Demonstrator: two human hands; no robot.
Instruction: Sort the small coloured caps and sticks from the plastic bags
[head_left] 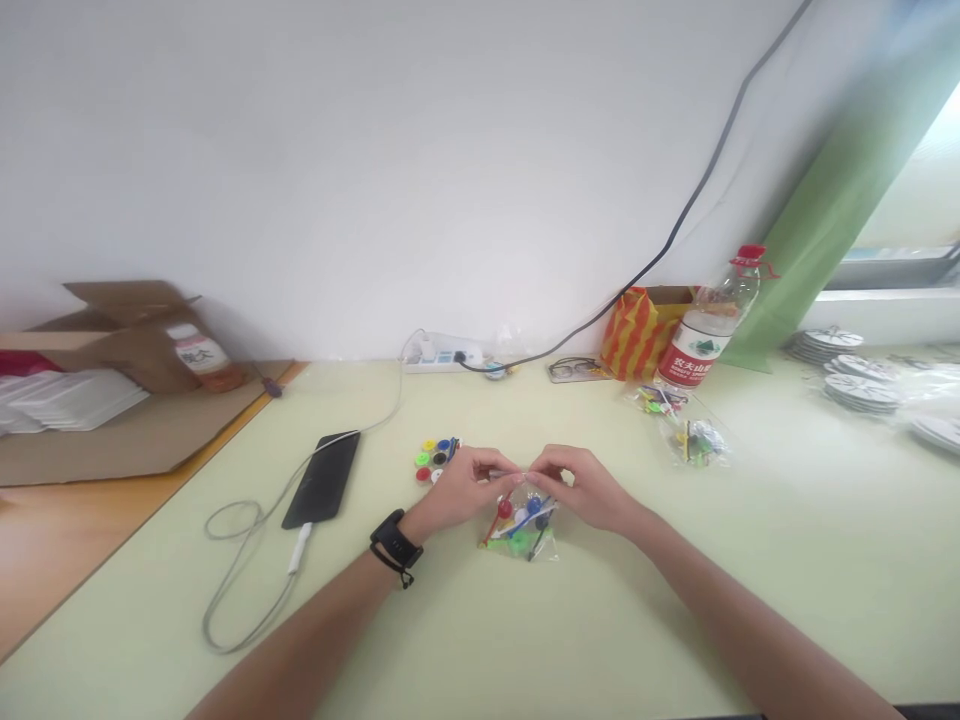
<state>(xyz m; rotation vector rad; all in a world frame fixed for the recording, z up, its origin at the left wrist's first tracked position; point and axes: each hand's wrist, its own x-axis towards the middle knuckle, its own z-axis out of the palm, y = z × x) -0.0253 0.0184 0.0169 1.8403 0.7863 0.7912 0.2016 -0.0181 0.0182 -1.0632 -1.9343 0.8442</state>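
Observation:
A small clear plastic bag (521,525) hangs between my hands over the pale green table (465,640). Inside it are red, blue, green and dark plastic pieces, some round and some stick-like. My left hand (469,488) pinches the bag's top edge between thumb and fingers. On the same edge, close beside it, my right hand (585,485) also pinches. Just behind my left hand lie several coloured round pieces (424,460), in yellow, blue, green, black and red, partly hidden by that hand.
At left a black phone (322,480) trails a white cable. Two filled bags (697,442) lie right, before a large water bottle (701,335) and a striped bag (630,335). A power strip (442,355) and glasses (576,370) sit by the wall. Stacked discs (862,385) stand far right; cardboard (150,430) lies left.

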